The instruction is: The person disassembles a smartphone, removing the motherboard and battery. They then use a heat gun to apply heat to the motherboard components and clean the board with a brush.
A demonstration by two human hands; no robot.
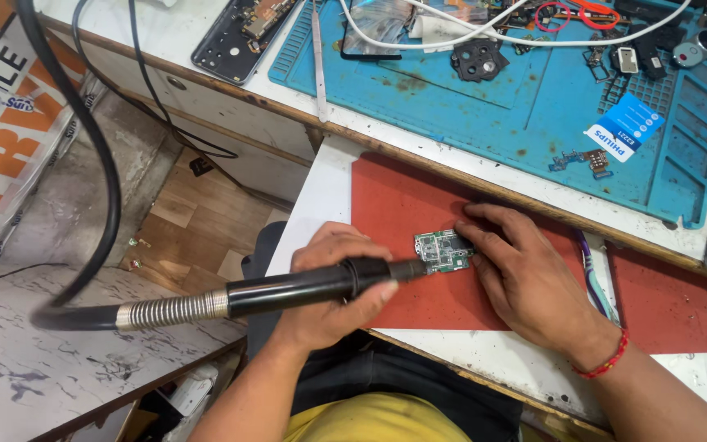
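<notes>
Viewpoint: a head camera looks down over a person's lap, in a yellow shirt (378, 417), at a repair bench.
Left hand: the left hand (333, 286) is curled fully round the black handle of a hot-air tool (304, 288); fingers wrap underneath and the thumb lies along the near side.
Hot-air tool: it lies nearly level and points right. Its nozzle tip sits at the left edge of the circuit board; whether the tip touches cannot be told. A ribbed metal collar (173, 309) joins the handle to a thick black hose (100, 155) that loops up and away on the left.
Circuit board: a small green circuit board (443, 250) lies flat on a red mat, between the two hands.
Right hand: the right hand (525, 278) rests palm down and open on the mat. The fingers are spread and grip nothing; the fingertips (472, 237) press the board's right edge. A red bead bracelet (603, 360) circles the wrist.
Red mat: the red mat (403, 196) covers a white pull-out shelf (321, 184).
Beyond: a blue work mat (533, 106) on the bench top carries small phone parts, white cables (452, 37) and a blue card (625, 127).
Far left: an opened phone body (235, 37) lies beside the blue mat.
</notes>
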